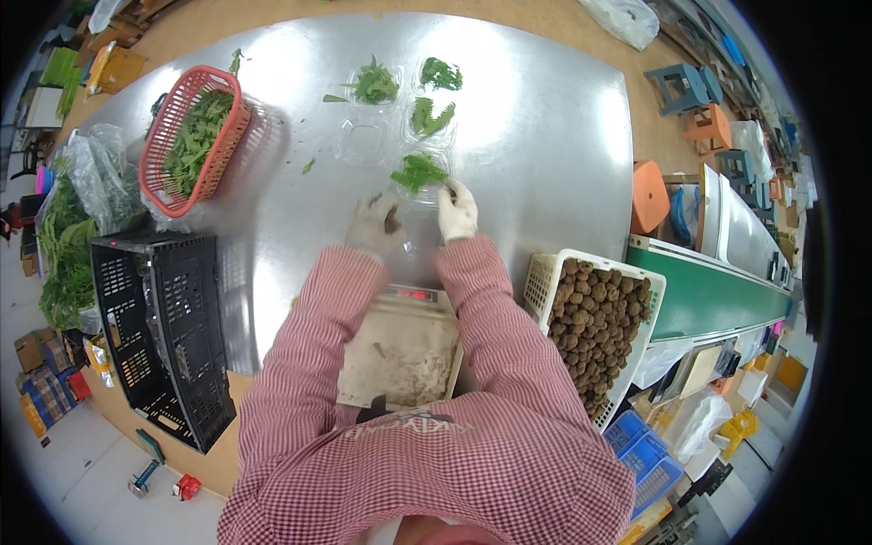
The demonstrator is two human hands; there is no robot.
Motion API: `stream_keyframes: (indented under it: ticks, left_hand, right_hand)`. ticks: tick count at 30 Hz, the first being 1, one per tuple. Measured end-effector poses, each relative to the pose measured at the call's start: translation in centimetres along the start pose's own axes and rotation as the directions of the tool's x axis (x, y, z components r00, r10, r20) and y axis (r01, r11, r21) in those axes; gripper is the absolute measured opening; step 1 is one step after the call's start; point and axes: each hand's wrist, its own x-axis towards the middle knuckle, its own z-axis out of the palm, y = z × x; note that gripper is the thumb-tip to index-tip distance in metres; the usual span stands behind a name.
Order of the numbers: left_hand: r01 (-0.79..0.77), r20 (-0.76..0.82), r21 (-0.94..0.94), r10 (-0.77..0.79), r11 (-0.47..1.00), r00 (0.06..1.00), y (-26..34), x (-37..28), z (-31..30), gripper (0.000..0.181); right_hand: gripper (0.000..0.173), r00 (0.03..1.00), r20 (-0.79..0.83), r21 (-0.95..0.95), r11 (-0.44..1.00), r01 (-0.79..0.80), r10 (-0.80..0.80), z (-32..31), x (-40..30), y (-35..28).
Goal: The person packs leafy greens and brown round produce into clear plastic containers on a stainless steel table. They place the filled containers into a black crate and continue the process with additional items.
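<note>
Both my hands wear pale gloves over a steel table [545, 157]. My right hand [458, 208] has its fingers bent at the near right edge of a clear plastic tray holding green leaves [418, 173]; whether it pinches the rim is hidden. Lower left of that tray is my left hand [376, 225], blurred, fingers curled, its grip unclear. Beyond are more clear trays with leaves [375, 83], [441, 73], [432, 116], and a clear tray without leaves [363, 141]. A scale [402, 354] with a lit red display lies below my forearms.
A red plastic basket [235, 129] of green leaves stands at the left, above a black crate [184, 340]. Plastic bags [102, 177] and leafy stems [65, 252] lie beside them. At the right, a white crate [647, 327] holds brown round produce, near a green conveyor belt [708, 296].
</note>
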Motion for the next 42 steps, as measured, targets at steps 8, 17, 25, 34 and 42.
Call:
stream_keyframes:
  ticks: [8,17,25,34,42]
  left_hand:
    - [0.039,0.308,0.289,-0.131,0.957,0.942,0.2,12.4,5.6,0.052]
    - [-0.089,0.283,0.391,-0.028,0.916,0.959,-0.2,13.6,9.5,0.046]
    - [-0.089,0.245,0.286,0.017,0.954,0.969,1.7,7.9,2.8,0.051]
    - [-0.112,0.158,0.151,0.088,0.982,0.983,5.0,-12.7,-5.1,0.042]
    - [0.317,0.283,-0.315,-0.23,0.895,0.931,3.4,-29.4,-6.1,0.038]
  right_hand:
    - [0.042,0.993,0.079,-0.162,0.984,-0.075,0.088,-2.4,-0.3,2.8]
    - [0.027,0.996,0.08,-0.159,0.987,-0.034,0.047,1.1,3.8,2.9]
    - [0.027,0.887,0.446,-0.164,0.985,-0.046,0.116,-3.1,2.5,-4.4]
    - [0.025,0.503,0.863,-0.181,0.955,0.234,0.041,-8.3,-9.8,-12.0]
    - [0.032,0.004,0.988,-0.132,0.824,0.551,0.156,-11.2,-20.5,-13.7]
